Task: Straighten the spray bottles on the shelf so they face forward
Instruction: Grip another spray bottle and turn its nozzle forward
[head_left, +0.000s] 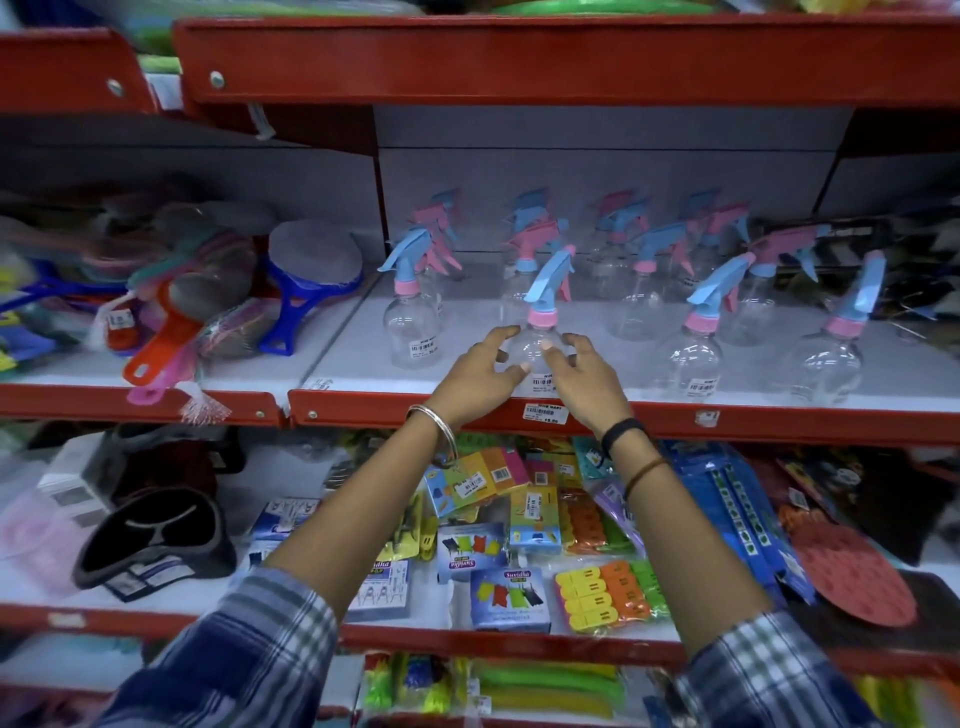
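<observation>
Flanking a clear spray bottle (540, 343) at the front edge of the red shelf (727, 415), both hands hold spread fingers around its body. Left hand (480, 371) and right hand (587, 376) are open; contact cannot be confirmed. Its blue trigger head points up and right.

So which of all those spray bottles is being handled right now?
Find the red-edged middle shelf with clear spray bottles. In its front row, the second bottle from the left sits between the left hand and right hand; the other bottles stand untouched.

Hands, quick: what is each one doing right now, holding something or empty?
Left hand: open, fingers spread against the left side of the clear spray bottle, not gripping it.
Right hand: open, fingers spread at the bottle's right side.
</observation>
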